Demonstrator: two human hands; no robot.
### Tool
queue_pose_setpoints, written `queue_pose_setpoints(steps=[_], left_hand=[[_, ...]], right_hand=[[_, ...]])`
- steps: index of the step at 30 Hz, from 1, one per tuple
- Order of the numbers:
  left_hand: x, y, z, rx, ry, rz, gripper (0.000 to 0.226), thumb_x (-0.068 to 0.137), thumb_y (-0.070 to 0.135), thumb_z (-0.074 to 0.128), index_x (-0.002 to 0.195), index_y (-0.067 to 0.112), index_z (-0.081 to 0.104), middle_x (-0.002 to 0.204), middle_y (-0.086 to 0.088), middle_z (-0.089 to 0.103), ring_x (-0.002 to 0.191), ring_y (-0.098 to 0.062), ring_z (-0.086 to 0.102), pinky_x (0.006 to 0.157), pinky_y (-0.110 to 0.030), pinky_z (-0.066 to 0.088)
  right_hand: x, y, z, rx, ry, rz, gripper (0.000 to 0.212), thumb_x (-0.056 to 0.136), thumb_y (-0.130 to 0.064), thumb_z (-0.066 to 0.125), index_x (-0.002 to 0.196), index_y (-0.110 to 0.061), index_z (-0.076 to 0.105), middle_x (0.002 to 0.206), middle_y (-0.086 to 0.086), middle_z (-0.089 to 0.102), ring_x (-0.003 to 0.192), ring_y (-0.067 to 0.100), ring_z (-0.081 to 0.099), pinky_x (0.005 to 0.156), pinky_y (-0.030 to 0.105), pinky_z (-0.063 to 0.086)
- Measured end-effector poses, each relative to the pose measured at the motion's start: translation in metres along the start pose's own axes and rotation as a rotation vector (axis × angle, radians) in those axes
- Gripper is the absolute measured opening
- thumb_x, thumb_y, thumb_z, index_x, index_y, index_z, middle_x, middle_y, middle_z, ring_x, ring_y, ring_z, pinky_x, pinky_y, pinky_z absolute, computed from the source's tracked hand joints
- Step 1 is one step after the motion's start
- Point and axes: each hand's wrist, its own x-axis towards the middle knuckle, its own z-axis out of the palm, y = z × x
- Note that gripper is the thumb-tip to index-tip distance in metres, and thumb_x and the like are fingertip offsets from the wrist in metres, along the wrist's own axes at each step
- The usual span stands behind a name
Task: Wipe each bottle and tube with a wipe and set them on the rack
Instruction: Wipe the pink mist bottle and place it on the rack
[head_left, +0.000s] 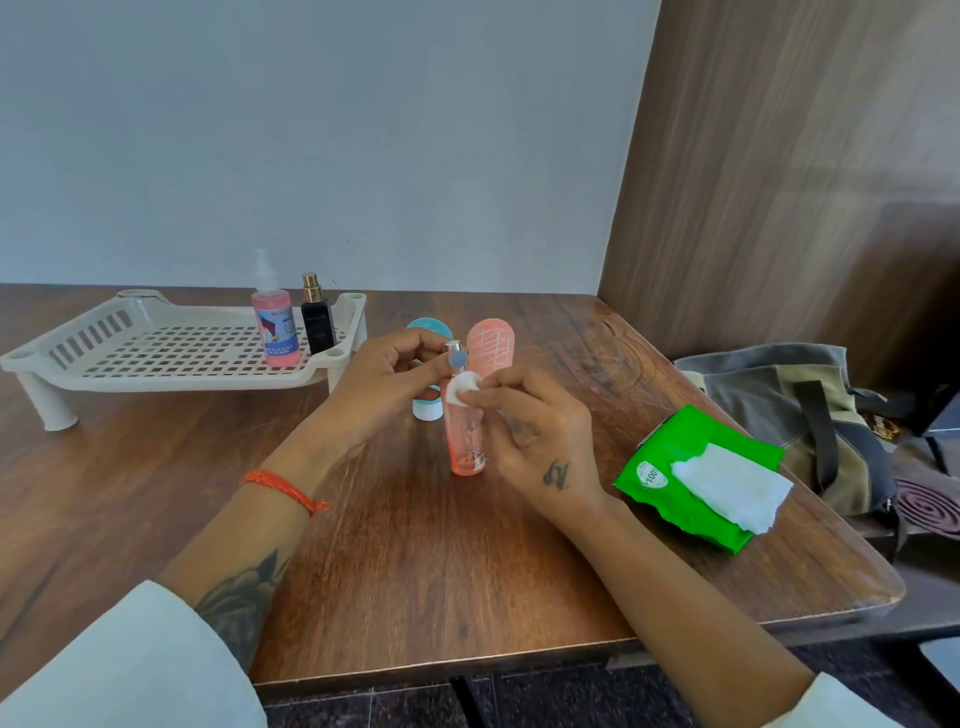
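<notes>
A slim pink clear bottle (465, 441) stands on the wooden table (415, 545). My left hand (384, 379) pinches its silver top. My right hand (530, 431) presses a small white wipe (462, 387) against the bottle's upper part. Behind them stand a teal tube (423, 327) with a white cap and a salmon tube (491, 343), both partly hidden by my hands. The white slotted rack (156, 353) at the left holds a pink spray bottle (275, 325) and a black perfume bottle (317, 319) at its right end.
A green pack of wipes (691, 467) lies to the right with a white wipe (732, 486) pulled out. A grey-green bag (789, 415) and a purple coil (930, 506) sit beyond the table's right edge. A wood panel wall rises at the right.
</notes>
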Motion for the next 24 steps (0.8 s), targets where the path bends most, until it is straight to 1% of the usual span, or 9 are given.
queue_pose_setpoints(steps=[3,5,7,9,11,14,20,22,24], left_hand=[[-0.0003,0.0006,-0.0001,-0.028,0.004,-0.007,0.012,0.083,0.023,0.064,0.094,0.020,0.067,0.092,-0.003,0.070,0.085,-0.012,0.066,0.075,-0.019,0.056],[-0.0002,0.0006,-0.0001,-0.023,0.004,-0.008,0.012,0.083,0.022,0.064,0.095,0.020,0.067,0.092,-0.003,0.069,0.086,-0.012,0.066,0.076,-0.020,0.056],[-0.0001,0.0003,-0.0003,-0.008,0.005,-0.008,0.012,0.084,0.022,0.064,0.095,0.020,0.067,0.092,-0.002,0.069,0.087,-0.012,0.065,0.078,-0.021,0.055],[-0.0002,0.0003,-0.0004,-0.016,-0.001,-0.004,0.011,0.083,0.023,0.064,0.094,0.021,0.067,0.091,-0.001,0.069,0.086,-0.012,0.065,0.077,-0.020,0.055],[-0.0003,0.0002,-0.0005,-0.008,0.000,-0.001,0.014,0.083,0.023,0.064,0.095,0.020,0.067,0.094,-0.005,0.070,0.088,-0.014,0.065,0.079,-0.023,0.055],[-0.0006,0.0000,-0.0005,-0.013,0.001,0.004,0.014,0.083,0.022,0.064,0.096,0.019,0.067,0.095,-0.007,0.070,0.087,-0.014,0.066,0.078,-0.022,0.056],[-0.0002,0.0007,-0.0003,-0.003,0.016,0.005,0.011,0.084,0.020,0.064,0.094,0.020,0.066,0.093,-0.002,0.069,0.085,-0.010,0.065,0.074,-0.017,0.055],[-0.0001,0.0007,-0.0003,-0.004,0.010,0.002,0.011,0.084,0.020,0.064,0.094,0.020,0.066,0.093,-0.002,0.069,0.085,-0.010,0.065,0.074,-0.018,0.055],[-0.0001,0.0003,-0.0004,-0.013,0.000,0.003,0.013,0.083,0.021,0.064,0.096,0.019,0.066,0.094,-0.004,0.069,0.086,-0.011,0.065,0.075,-0.019,0.056]], right_hand=[[-0.0005,-0.0002,-0.0013,0.016,-0.070,-0.013,0.016,0.072,-0.003,0.070,0.083,-0.012,0.076,0.087,0.003,0.068,0.079,0.011,0.062,0.067,0.017,0.052],[-0.0005,0.0005,-0.0028,0.000,-0.102,-0.004,0.012,0.069,-0.004,0.069,0.075,-0.012,0.076,0.080,0.001,0.067,0.071,0.011,0.062,0.060,0.025,0.054],[-0.0003,0.0002,-0.0037,-0.020,-0.087,0.018,0.010,0.069,-0.007,0.066,0.070,-0.012,0.075,0.077,0.001,0.067,0.067,0.012,0.062,0.056,0.029,0.054],[0.0010,-0.0008,-0.0041,-0.008,0.010,0.023,0.011,0.073,-0.008,0.063,0.074,-0.009,0.074,0.080,0.002,0.067,0.071,0.010,0.062,0.060,0.024,0.053],[0.0018,-0.0013,-0.0043,-0.015,0.077,0.008,0.015,0.078,-0.008,0.062,0.087,-0.008,0.074,0.088,0.006,0.068,0.080,0.010,0.061,0.068,0.016,0.051],[0.0001,-0.0028,-0.0033,-0.056,-0.010,-0.046,0.021,0.080,-0.009,0.063,0.098,-0.010,0.073,0.096,0.008,0.067,0.086,0.015,0.063,0.071,0.021,0.053],[-0.0008,-0.0032,-0.0043,-0.074,-0.158,-0.089,0.016,0.073,-0.014,0.061,0.076,-0.017,0.077,0.079,0.000,0.065,0.069,0.014,0.061,0.054,0.028,0.052],[0.0001,-0.0029,-0.0051,-0.056,-0.117,-0.064,0.018,0.073,-0.017,0.058,0.071,-0.014,0.076,0.076,0.000,0.066,0.067,0.014,0.062,0.052,0.030,0.051],[0.0018,-0.0024,-0.0053,-0.026,-0.009,-0.026,0.015,0.075,-0.011,0.060,0.078,-0.010,0.075,0.081,0.004,0.066,0.071,0.015,0.062,0.059,0.027,0.052]])
